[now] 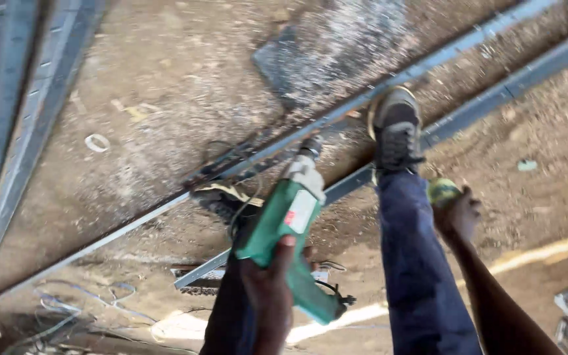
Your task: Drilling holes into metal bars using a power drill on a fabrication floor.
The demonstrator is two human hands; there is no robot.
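Head view: green power drill [290, 223], placed where?
Nose down on the long steel rail [133, 220], with the bit against the rail, just beside the black shoe [396, 128] planted on it.
Left hand [267, 289]?
Clamped round the drill's grip, on the near side of the rail.
Right hand [456, 213]?
Closed on a small yellow-green round thing [442, 190], off the rail, beyond the shoe.
Best way to drill, judging from this?
Probably: keep the bit square to the rail, press steadily, lean weight through the shoe against shifting, keep the black cord [231, 154] beside the rail away from the bit.
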